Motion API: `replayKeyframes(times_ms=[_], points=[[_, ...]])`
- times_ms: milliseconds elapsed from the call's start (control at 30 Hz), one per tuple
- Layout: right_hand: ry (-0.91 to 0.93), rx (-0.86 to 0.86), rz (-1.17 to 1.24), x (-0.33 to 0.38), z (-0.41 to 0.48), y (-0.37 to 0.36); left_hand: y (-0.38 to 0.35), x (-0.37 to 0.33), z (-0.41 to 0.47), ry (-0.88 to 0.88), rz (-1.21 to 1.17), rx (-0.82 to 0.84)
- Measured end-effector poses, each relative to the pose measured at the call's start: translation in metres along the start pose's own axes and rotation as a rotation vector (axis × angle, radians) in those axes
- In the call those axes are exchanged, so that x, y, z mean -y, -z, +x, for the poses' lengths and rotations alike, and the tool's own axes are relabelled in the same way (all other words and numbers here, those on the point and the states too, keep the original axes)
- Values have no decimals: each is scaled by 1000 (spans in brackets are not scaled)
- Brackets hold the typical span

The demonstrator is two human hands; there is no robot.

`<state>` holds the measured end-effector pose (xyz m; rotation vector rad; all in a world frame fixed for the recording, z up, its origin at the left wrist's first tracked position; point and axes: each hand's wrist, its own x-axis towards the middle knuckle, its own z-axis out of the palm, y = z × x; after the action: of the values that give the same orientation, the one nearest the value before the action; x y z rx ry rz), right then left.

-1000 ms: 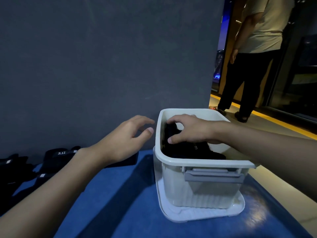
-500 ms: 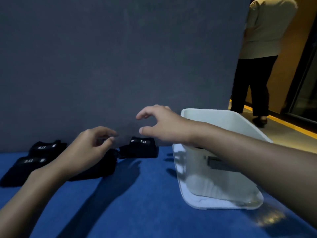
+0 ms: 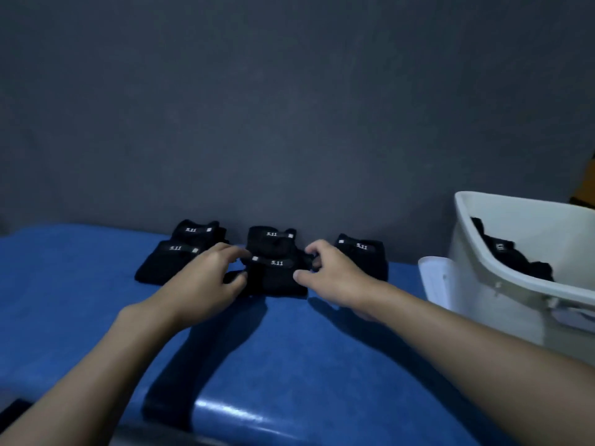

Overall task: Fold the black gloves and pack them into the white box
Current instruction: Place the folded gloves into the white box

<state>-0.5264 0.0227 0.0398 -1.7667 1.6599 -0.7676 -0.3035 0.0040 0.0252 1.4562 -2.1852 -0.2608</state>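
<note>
Left hand (image 3: pixel 209 278) and right hand (image 3: pixel 331 275) flank the middle glove bundle (image 3: pixel 277 278) on the blue tabletop (image 3: pixel 289 355), fingers half-curled round its ends, seemingly gripping in dim light, likely to keep it folded for the white box (image 3: pixel 502 297) at right.

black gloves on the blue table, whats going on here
A person has both hands on the front middle black fabric glove on the blue table: the left hand grips its left edge, and the right hand pinches its right edge. More black gloves lie beside and behind it. Packed gloves already sit in the white plastic box at the right.
</note>
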Motion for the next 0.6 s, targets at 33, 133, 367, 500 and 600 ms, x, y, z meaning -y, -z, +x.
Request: replayKeyframes(times_ms=[33, 133, 367, 500, 600], points=[[-12, -10, 31, -3, 3, -4, -2, 1, 0, -1, 6, 12], [-47, -6, 112, -8, 9, -15, -6, 3, -1, -3, -2, 40], [-42, -38, 118, -19, 17, -33, -15, 1, 4, 32, 9, 122], [-73, -14, 182, -23, 16, -29, -20, 0, 9, 56, -66, 60], [-60, 31, 191, -23, 13, -28, -20, -4, 9, 107, -54, 71]])
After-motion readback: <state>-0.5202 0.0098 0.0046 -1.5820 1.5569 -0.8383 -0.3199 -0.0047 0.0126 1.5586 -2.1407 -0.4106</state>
